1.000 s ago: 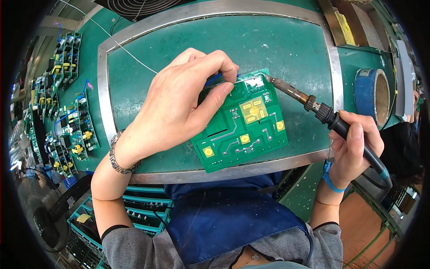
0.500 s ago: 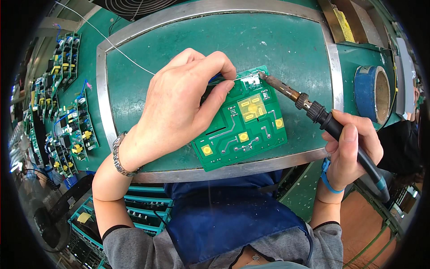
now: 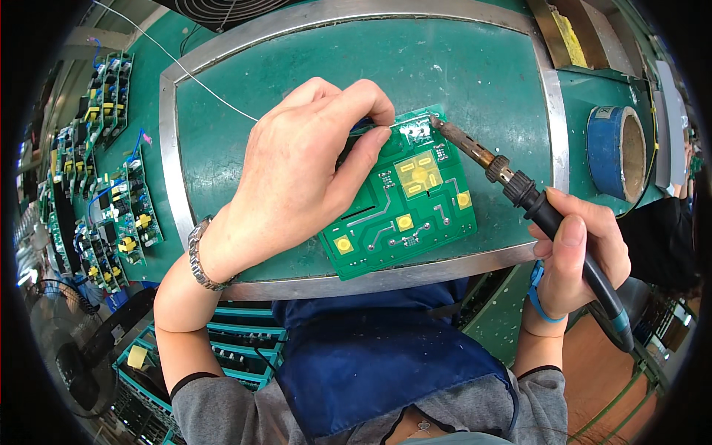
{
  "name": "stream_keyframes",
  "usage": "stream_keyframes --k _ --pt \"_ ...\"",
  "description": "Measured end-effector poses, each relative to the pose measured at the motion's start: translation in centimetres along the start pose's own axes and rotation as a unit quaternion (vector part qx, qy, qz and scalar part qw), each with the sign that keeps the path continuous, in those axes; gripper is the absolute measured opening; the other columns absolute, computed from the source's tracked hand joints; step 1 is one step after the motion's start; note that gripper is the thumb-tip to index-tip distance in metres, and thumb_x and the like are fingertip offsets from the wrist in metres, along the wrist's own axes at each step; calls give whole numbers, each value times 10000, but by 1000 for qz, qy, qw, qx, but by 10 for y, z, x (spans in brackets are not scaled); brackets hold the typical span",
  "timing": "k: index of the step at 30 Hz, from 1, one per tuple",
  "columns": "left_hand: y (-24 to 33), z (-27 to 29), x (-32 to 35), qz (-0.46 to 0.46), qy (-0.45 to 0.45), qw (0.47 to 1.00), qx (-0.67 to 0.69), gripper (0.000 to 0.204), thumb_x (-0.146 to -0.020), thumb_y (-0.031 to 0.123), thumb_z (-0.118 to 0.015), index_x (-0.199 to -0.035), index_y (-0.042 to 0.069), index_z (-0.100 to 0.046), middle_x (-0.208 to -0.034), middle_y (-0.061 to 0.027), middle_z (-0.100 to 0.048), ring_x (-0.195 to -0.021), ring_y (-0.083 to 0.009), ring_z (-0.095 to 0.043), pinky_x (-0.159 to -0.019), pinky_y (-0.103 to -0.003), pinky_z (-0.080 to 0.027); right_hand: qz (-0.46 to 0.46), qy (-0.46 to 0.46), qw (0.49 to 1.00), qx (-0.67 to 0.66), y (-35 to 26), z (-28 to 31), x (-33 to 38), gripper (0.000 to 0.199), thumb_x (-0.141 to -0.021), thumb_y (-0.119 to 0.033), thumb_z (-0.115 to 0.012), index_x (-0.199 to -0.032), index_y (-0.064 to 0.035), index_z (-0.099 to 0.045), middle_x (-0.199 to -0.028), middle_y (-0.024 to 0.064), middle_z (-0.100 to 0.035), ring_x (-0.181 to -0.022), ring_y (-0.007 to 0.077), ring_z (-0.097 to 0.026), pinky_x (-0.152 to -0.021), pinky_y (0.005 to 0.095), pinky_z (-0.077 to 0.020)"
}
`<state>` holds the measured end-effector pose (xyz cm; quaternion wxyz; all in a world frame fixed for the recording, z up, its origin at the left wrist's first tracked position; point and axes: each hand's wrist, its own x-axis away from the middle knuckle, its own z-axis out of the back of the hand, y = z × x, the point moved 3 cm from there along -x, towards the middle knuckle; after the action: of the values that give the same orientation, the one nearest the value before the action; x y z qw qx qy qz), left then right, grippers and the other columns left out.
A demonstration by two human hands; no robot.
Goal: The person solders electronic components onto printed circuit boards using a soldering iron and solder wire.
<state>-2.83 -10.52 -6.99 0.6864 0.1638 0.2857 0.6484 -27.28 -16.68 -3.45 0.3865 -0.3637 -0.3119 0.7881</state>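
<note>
A green circuit board (image 3: 426, 215) with yellow patches and shiny solder joints lies tilted on the mat. Over its upper left part is my left hand (image 3: 311, 159), closed, with thumb and forefinger pinching thin solder wire (image 3: 215, 93). The wire's short end sticks out past the fingertips along the board's top edge. My right hand (image 3: 582, 248) grips a soldering iron (image 3: 538, 204) by its black handle. Its dark tip is at the board's upper right corner, close to the wire's end; whether they touch is too small to tell. My left fingers hide part of the board.
A metal frame (image 3: 172, 163) borders the green mat (image 3: 475, 74). Several populated circuit boards (image 3: 133, 215) stand at the left. On the right are a blue tape roll (image 3: 612, 156) and a metal tray (image 3: 586, 37) with a yellow sponge. A fan grille (image 3: 222, 9) is at the back.
The soldering iron and my right hand have shifted slightly left, the handle end dipping a little. The board has moved very slightly; my left hand keeps its pinch on the wire.
</note>
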Motion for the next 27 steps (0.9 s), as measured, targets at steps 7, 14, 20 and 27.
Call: stream_keyframes --k 7,14,20,27 --pt "-6 1 3 33 2 998 53 94 -890 -18 -580 -983 -25 -575 -938 -119 -655 -883 -208 -651 -780 -295 -518 -52 97 989 -96 8 10 17 324 -924 -265 -600 -972 52 -647 -726 133 -653 -504 105 -571 -486 208 -461" --pt "-11 6 8 -3 38 999 28 63 -900 5 -583 -955 -26 -578 -893 -97 -645 -806 -159 -626 -698 -257 -493 -41 67 985 -151 22 -38 44 417 -966 -275 -564 -1183 80 -547 -964 169 -634 -772 184 -638 -667 297 -541" --pt "0 36 40 119 62 990 -31 67 -887 32 -603 -936 4 -566 -769 -44 -587 -646 -117 -546 -543 -249 -382 3 56 986 -154 26 -44 52 410 -956 -256 -606 -1224 47 -536 -996 159 -631 -857 191 -620 -782 302 -495" --pt "-3 27 63 166 64 980 94 60 -920 27 -591 -955 -10 -560 -733 -8 -607 -612 -18 -529 -482 -183 -323 2 51 986 -156 19 -48 55 406 -952 -247 -608 -1200 68 -544 -1013 179 -638 -838 200 -634 -758 302 -510"
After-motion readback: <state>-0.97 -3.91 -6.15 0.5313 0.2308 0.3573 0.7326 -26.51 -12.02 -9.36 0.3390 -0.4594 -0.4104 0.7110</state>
